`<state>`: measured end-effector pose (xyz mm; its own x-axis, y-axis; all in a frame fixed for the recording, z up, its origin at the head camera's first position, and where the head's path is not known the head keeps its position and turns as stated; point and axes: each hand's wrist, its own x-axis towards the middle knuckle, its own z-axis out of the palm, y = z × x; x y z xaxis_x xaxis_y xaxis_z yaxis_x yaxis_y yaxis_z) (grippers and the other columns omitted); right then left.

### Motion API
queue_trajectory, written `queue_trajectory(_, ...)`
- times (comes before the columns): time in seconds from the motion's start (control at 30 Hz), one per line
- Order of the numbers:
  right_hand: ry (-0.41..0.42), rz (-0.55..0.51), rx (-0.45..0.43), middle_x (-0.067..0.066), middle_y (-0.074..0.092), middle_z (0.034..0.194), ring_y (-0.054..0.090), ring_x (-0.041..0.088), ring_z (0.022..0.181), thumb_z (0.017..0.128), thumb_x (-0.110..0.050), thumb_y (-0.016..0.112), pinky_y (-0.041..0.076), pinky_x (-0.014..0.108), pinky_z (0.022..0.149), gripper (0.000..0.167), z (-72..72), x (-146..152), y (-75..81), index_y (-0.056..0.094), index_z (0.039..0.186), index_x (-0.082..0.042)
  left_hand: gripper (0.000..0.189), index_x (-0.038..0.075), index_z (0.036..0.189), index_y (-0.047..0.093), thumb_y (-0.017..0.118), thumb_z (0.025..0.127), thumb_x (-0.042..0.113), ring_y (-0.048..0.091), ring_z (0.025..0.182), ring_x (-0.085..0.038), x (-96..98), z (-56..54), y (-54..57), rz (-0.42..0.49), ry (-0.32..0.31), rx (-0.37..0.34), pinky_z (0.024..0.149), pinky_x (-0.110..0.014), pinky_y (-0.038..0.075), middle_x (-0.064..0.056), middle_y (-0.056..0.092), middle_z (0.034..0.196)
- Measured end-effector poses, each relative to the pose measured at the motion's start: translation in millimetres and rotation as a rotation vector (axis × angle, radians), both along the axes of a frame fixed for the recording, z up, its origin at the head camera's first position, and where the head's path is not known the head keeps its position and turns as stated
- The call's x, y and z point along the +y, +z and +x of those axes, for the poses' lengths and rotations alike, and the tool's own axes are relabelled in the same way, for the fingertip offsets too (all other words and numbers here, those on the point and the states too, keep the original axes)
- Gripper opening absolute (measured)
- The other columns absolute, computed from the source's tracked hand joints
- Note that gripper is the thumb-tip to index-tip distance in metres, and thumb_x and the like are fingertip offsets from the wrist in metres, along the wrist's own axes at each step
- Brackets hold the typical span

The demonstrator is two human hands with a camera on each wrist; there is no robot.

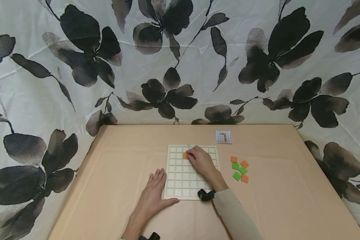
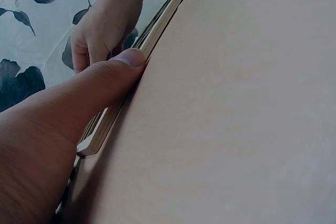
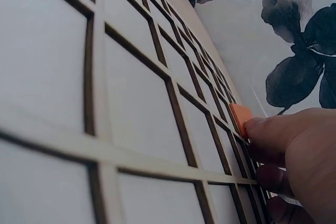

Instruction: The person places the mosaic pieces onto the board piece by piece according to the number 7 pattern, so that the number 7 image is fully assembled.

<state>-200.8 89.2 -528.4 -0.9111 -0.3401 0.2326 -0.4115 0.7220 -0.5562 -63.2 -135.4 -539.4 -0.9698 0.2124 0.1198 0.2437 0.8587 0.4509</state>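
A pale wooden grid board [image 1: 178,184] with raised dividers lies on the table. My right hand [image 1: 201,161] is over its upper part and pinches an orange square tile [image 1: 184,155] between thumb and fingertips. In the right wrist view the orange tile [image 3: 241,119] stands tilted at the dividers, the thumb on its edge. My left hand [image 1: 154,193] rests at the board's lower left corner, fingers straight along the left side. Its thumb [image 2: 118,69] presses on the front edge of the board in the left wrist view.
Right of the board lie loose orange tiles [image 1: 244,179] and green tiles [image 1: 237,176]. A small pattern card [image 1: 223,137] with a printed grid sits behind the board's right corner. Floral cloth [image 1: 156,66] hangs behind the table [image 1: 288,200].
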Motion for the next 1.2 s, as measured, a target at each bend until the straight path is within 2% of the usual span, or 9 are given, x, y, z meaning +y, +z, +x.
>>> queue_trajectory(0.13,0.019,0.015,0.032,-0.001,0.065,0.094,0.06,0.009,0.078,0.096,-0.021,0.068,0.055,0.026,0.065,0.02,1.2,0,-1.8,0.078,0.111,-0.011,0.114,-0.003,0.148,0.044,0.073,0.07,0.074,0.03,0.152,-0.031,0.2,1.0,-1.0,-0.006,-0.001,0.006,0.128,-0.046,0.021,-0.018,0.037,0.16)
queue_trajectory(0.23,0.029,0.022,0.041,-0.002,0.063,0.093,0.059,0.009,0.077,0.096,-0.021,0.068,0.054,0.024,0.064,0.02,1.1,0,-2.5,0.079,0.109,-0.011,0.114,-0.001,0.15,0.042,0.073,0.07,0.074,0.027,0.154,-0.028,0.9,0.5,-0.9,-0.007,0.008,-0.016,0.13,-0.043,0.017,-0.016,0.035,0.161)
queue_trajectory(0.4,0.019,0.019,0.044,-0.002,0.063,0.095,0.061,0.01,0.081,0.097,-0.022,0.067,0.056,0.025,0.068,0.019,-2.5,0,-2.2,0.078,0.108,-0.012,0.114,0.0,0.151,0.041,0.071,0.071,0.075,0.025,0.154,-0.027,3.7,-3.0,-0.4,-0.015,0.019,-0.021,0.131,-0.041,0.016,-0.015,0.033,0.162)
queue_trajectory(0.63,0.006,0.013,-0.007,-0.001,0.066,0.1,0.063,0.012,0.086,0.098,-0.024,0.066,0.059,0.029,0.074,0.019,-6.0,2,-0.5,0.077,0.109,-0.013,0.114,-0.001,0.151,0.041,0.073,0.071,0.074,0.025,0.154,-0.027,7.2,-6.1,-0.4,-0.001,0.02,-0.019,0.131,-0.041,0.015,-0.016,0.034,0.162)
queue_trajectory(0.83,0.004,-0.001,-0.02,-0.002,0.066,0.098,0.058,0.008,0.081,0.095,-0.025,0.07,0.056,0.027,0.072,0.019,-7.0,3,0.7,0.076,0.109,-0.013,0.113,-0.002,0.149,0.044,0.074,0.07,0.074,0.029,0.153,-0.03,9.1,-7.1,-1.5,-0.005,0.02,0.011,0.13,-0.045,0.019,-0.018,0.037,0.16)
queue_trajectory(1.0,0.014,-0.003,-0.031,-0.001,0.067,0.098,0.058,0.007,0.082,0.095,-0.025,0.07,0.056,0.026,0.072,0.021,-8.1,6,0.8,0.075,0.11,-0.011,0.114,-0.002,0.15,0.042,0.073,0.071,0.074,0.026,0.154,-0.028,10.7,-8.8,-3.2,-0.003,0.03,-0.009,0.131,-0.042,0.016,-0.017,0.035,0.161)
queue_trajectory(1.2,0.025,-0.001,-0.028,-0.002,0.066,0.098,0.057,0.008,0.083,0.095,-0.024,0.069,0.056,0.027,0.073,0.021,-7.7,10,2.9,0.075,0.112,-0.012,0.113,-0.003,0.148,0.045,0.074,0.07,0.074,0.032,0.151,-0.031,13.3,-10.1,-5.4,-0.002,0.03,0.043,0.128,-0.046,0.022,-0.019,0.039,0.159)
